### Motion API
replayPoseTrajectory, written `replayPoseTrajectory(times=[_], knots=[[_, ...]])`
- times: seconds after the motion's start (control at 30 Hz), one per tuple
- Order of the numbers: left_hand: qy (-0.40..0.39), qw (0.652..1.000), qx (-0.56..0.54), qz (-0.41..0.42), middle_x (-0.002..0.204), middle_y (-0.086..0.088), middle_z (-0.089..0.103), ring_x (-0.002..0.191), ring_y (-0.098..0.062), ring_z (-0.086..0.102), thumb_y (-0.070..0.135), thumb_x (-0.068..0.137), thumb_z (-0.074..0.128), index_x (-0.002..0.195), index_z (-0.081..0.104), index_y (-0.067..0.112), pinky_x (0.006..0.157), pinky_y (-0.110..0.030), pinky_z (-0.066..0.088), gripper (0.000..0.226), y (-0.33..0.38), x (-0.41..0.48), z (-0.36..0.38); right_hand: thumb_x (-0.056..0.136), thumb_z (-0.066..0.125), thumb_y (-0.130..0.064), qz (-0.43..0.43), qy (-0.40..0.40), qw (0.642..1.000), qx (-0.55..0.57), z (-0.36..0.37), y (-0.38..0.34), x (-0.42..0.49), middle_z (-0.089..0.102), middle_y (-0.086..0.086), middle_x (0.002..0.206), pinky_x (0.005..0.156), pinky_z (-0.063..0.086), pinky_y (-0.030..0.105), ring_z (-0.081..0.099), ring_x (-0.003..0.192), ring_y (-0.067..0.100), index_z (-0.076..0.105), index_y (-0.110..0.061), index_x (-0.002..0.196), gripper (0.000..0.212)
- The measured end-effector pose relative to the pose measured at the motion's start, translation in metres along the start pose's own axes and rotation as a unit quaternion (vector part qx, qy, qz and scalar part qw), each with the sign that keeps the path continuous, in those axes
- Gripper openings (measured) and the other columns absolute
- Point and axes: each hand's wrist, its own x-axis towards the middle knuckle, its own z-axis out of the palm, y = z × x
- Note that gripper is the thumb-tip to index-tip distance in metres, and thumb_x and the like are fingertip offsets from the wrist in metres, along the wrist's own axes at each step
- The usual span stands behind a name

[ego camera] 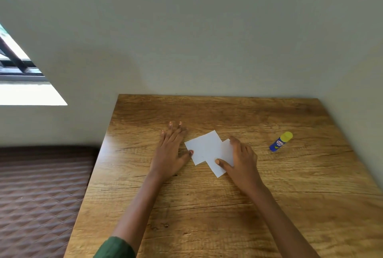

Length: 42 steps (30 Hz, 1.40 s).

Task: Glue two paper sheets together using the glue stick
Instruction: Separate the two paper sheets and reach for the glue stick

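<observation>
two white paper sheets [209, 152] lay overlapped mid-table; left hand [170, 150] flat beside them, right hand [240, 158] spread, pressing them. capped glue stick [280, 141] lay apart, right; gluing looked nearly finished.

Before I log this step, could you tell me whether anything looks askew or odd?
The two paper sheets overlap crookedly under both hands, edges misaligned. The glue stick lies on its side, capped. Nothing is spilled or damaged.

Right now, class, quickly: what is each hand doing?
Left hand: open, flat on the table, thumb touching the paper sheets.
Right hand: open, pressing on the paper sheets, holding nothing.
</observation>
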Motion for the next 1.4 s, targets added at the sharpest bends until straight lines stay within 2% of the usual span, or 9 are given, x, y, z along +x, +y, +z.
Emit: replayPoseTrajectory(times=[0.4, 0.57, 0.7, 0.8, 0.93, 1.0, 1.07, 1.17, 1.4], knots=[[-0.004, 1.000, 0.028, 0.005, 0.158, 0.007, 0.004, 0.144, -0.013, -0.019, 0.061, 0.083, 0.025, 0.139, 0.038, 0.037, 0.115, -0.034, -0.012, 0.062, 0.002, 0.000, -0.001, 0.085, 0.059, -0.046, 0.013, -0.016, 1.000, 0.000, -0.010, 0.017, -0.036, 0.039, -0.001, 0.142, 0.105, 0.020, 0.038, 0.031, 0.130, 0.019, 0.027, -0.023, 0.142, 0.069], [-0.001, 1.000, 0.024, 0.001, 0.158, 0.005, 0.006, 0.144, -0.015, -0.018, 0.062, 0.082, 0.028, 0.137, 0.042, 0.034, 0.116, -0.039, -0.008, 0.062, 0.006, 0.002, -0.001, 0.086, 0.061, -0.042, -0.001, 0.000, 1.000, 0.022, -0.010, 0.021, -0.042, 0.041, -0.005, 0.142, 0.099, 0.013, 0.029, 0.032, 0.131, 0.016, 0.029, -0.025, 0.141, 0.066], [0.006, 1.000, 0.009, 0.000, 0.158, 0.002, 0.010, 0.143, -0.014, -0.017, 0.048, 0.089, 0.049, 0.135, 0.046, 0.029, 0.114, -0.038, -0.010, 0.050, 0.010, 0.004, -0.001, 0.086, 0.061, -0.041, -0.003, -0.004, 1.000, 0.027, -0.012, 0.019, -0.040, 0.041, -0.006, 0.141, 0.099, 0.014, 0.029, 0.031, 0.131, 0.016, 0.030, -0.025, 0.140, 0.065], [0.017, 1.000, -0.007, 0.010, 0.157, 0.002, 0.015, 0.144, -0.013, -0.014, 0.056, 0.084, 0.038, 0.132, 0.050, 0.026, 0.115, -0.037, -0.010, 0.058, 0.014, 0.008, 0.000, 0.087, 0.061, -0.037, -0.006, 0.003, 0.999, 0.034, -0.016, 0.019, -0.039, 0.043, -0.005, 0.140, 0.102, 0.016, 0.032, 0.033, 0.130, 0.016, 0.033, -0.024, 0.139, 0.061], [0.016, 1.000, -0.003, 0.017, 0.157, 0.003, 0.014, 0.143, -0.011, -0.014, 0.057, 0.083, 0.036, 0.132, 0.049, 0.025, 0.116, -0.037, -0.011, 0.060, 0.018, 0.013, 0.004, 0.088, 0.062, -0.022, 0.007, 0.094, 0.993, 0.065, -0.028, 0.026, -0.037, 0.059, -0.006, 0.118, 0.096, 0.032, 0.034, 0.052, 0.112, 0.018, 0.054, -0.020, 0.123, 0.036], [0.012, 1.000, -0.004, 0.019, 0.157, 0.003, 0.014, 0.143, -0.011, -0.014, 0.050, 0.086, 0.045, 0.133, 0.048, 0.025, 0.116, -0.037, -0.011, 0.053, 0.019, 0.014, 0.006, 0.088, 0.062, -0.015, 0.033, 0.149, 0.985, 0.086, -0.036, 0.032, -0.038, 0.067, -0.004, 0.096, 0.077, 0.047, 0.031, 0.063, 0.092, 0.018, 0.064, -0.015, 0.106, 0.019], [0.011, 1.000, -0.009, 0.019, 0.158, 0.004, 0.013, 0.143, -0.011, -0.014, 0.043, 0.089, 0.051, 0.134, 0.048, 0.024, 0.116, -0.037, -0.012, 0.048, 0.020, 0.015, 0.007, 0.087, 0.062, -0.012, 0.077, 0.189, 0.973, 0.104, -0.043, 0.039, -0.039, 0.069, -0.001, 0.078, 0.062, 0.048, 0.029, 0.066, 0.075, 0.018, 0.067, -0.011, 0.096, 0.010], [0.016, 1.000, -0.017, 0.019, 0.157, 0.005, 0.012, 0.143, -0.011, -0.015, 0.040, 0.090, 0.053, 0.133, 0.049, 0.025, 0.116, -0.036, -0.013, 0.046, 0.022, 0.016, 0.006, 0.085, 0.063, -0.011, 0.128, 0.228, 0.959, 0.113, -0.047, 0.051, -0.040, 0.067, 0.001, 0.071, 0.062, 0.047, 0.029, 0.064, 0.067, 0.019, 0.068, -0.010, 0.090, 0.007], [0.012, 0.999, -0.012, 0.031, 0.158, 0.004, 0.012, 0.144, -0.012, -0.014, 0.036, 0.090, 0.053, 0.134, 0.048, 0.024, 0.115, -0.035, -0.015, 0.045, 0.025, 0.027, 0.008, 0.081, 0.072, -0.016, 0.173, 0.236, 0.929, 0.226, -0.053, 0.070, -0.023, 0.062, -0.001, 0.095, 0.075, 0.051, 0.034, 0.062, 0.082, 0.017, 0.054, -0.009, 0.115, 0.039]])
